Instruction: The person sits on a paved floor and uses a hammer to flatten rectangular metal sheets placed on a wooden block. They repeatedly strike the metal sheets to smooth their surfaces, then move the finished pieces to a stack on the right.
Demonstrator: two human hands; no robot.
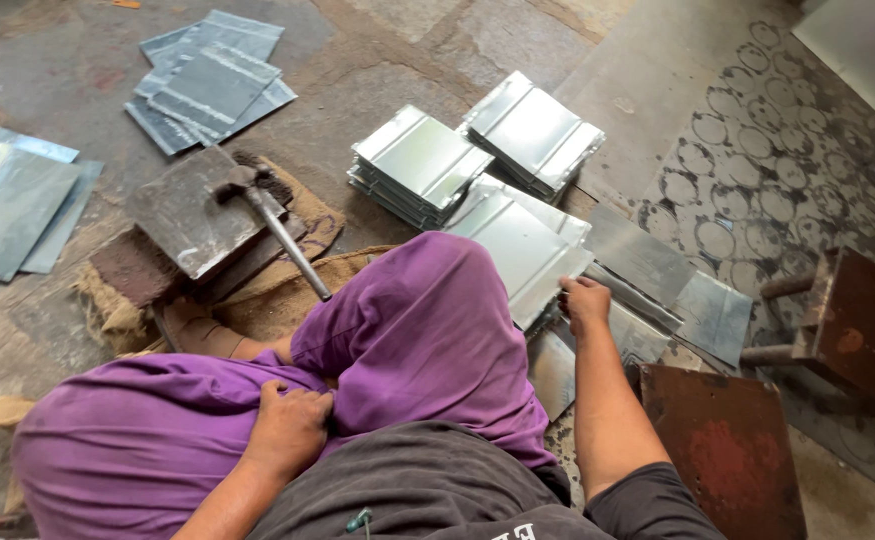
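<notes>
I sit on the floor in purple trousers. My left hand (290, 428) rests on my thigh with the fingers curled and nothing in it. My right hand (585, 302) reaches past my knee and grips the near edge of a folded metal sheet (517, 245) that lies on a low pile. Two stacks of similar ribbed metal sheets (417, 165) (534, 130) stand just beyond it. A hammer (275, 225) lies with its head on a dark iron block (189, 215) in front of my left knee.
Flat metal sheets (212, 80) lie at the far left, more (12, 200) at the left edge. Burlap sacking (297, 290) lies under the iron block. A rusty plate (732, 450) and a rusty stand (857, 330) sit to my right.
</notes>
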